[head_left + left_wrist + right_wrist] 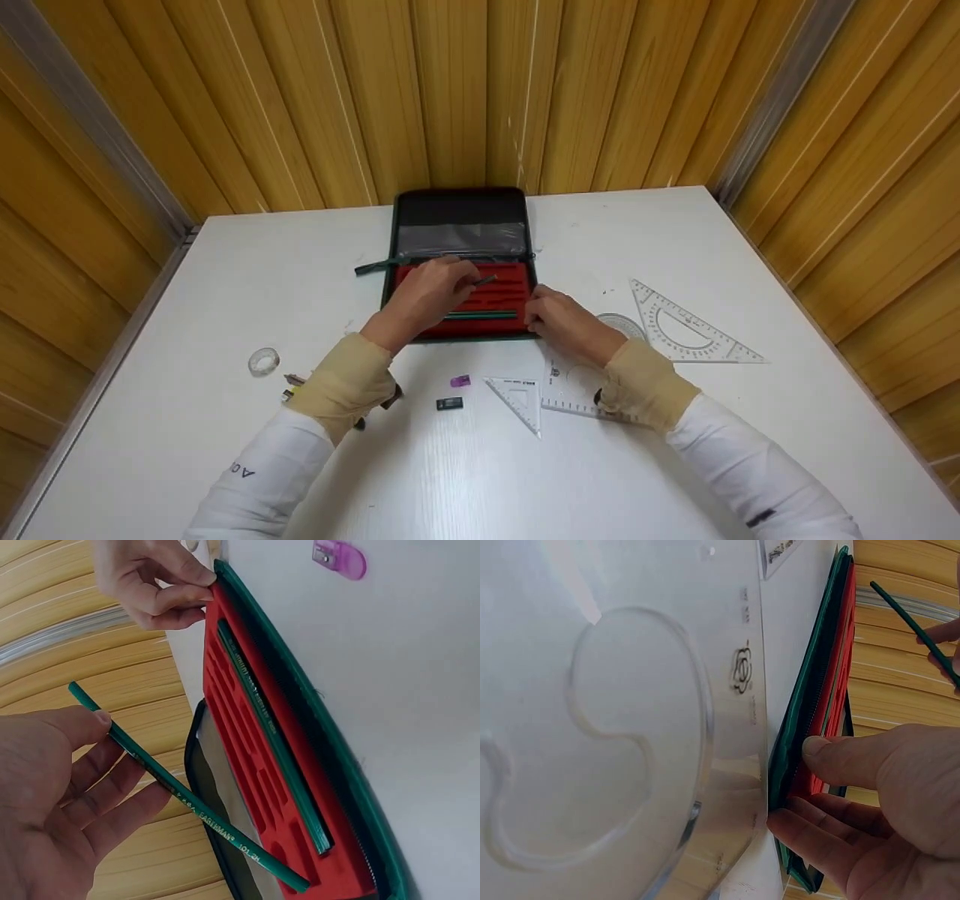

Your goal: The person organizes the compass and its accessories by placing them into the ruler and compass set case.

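Note:
A green pencil (199, 806) is pinched between the thumb and fingers of my left hand (435, 292), held at a slant above an open zip case (459, 206). Inside the case sits a red slotted tray (225, 682). Green pencil stock (274, 739) lies in the tray's front slot; whether it is one pencil or two side by side, I cannot tell. My right hand (566, 321) grips the case's front right corner, thumb on the red tray's edge and fingers at the green outer side, as the right wrist view shows.
Near the right forearm lie a large set square (701, 330), a small one (525, 394) and a clear template (727, 735). A purple sharpener (460, 381) and dark eraser-like block (450, 403) lie in front. Left is a tape roll (264, 361); small items are partly hidden by the left forearm.

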A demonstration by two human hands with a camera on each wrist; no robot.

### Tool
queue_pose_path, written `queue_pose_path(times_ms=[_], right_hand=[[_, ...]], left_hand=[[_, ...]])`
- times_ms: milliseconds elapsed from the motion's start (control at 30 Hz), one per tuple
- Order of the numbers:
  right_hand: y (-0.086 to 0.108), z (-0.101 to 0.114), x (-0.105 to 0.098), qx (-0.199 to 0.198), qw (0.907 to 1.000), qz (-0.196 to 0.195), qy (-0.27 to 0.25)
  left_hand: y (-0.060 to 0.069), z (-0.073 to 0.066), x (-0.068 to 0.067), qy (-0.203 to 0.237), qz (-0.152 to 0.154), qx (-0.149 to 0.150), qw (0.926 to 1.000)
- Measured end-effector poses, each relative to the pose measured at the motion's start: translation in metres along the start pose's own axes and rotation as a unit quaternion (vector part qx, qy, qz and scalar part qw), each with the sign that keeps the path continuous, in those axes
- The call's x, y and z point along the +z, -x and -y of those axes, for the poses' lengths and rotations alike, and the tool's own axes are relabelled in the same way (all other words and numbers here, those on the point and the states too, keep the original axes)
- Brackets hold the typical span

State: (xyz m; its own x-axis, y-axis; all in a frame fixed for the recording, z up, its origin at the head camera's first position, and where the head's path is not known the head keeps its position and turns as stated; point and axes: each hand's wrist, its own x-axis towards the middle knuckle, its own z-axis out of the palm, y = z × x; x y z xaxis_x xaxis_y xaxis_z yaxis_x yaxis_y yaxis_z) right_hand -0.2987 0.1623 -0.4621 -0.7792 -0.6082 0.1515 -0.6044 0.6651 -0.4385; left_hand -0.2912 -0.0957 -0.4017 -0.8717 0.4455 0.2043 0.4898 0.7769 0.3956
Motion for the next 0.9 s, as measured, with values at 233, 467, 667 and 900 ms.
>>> queue_pose_path(times_ms=[233,467,667,900], right_hand=[[0.0,0.0,0.001,-0.006,1.0,0.001,0.006],[0.001,-0.001,0.0,0.004,1.0,0.001,0.005],[0.001,-0.002,0.001,0.0,1.0,0.001,0.001],[0.001,-0.001,0.0,0.003,1.0,-0.001,0.006]], left_hand=[[-0.005,0.001,0.01,0.021,0.016,-0.008,0.9996],[-0.007,0.004,0.017,0.025,0.018,-0.009,0.9995],[-0.009,0.003,0.025,0.007,0.02,0.004,0.9998],[-0.009,-0.001,0.038,-0.026,0.035,0.024,0.9988]])
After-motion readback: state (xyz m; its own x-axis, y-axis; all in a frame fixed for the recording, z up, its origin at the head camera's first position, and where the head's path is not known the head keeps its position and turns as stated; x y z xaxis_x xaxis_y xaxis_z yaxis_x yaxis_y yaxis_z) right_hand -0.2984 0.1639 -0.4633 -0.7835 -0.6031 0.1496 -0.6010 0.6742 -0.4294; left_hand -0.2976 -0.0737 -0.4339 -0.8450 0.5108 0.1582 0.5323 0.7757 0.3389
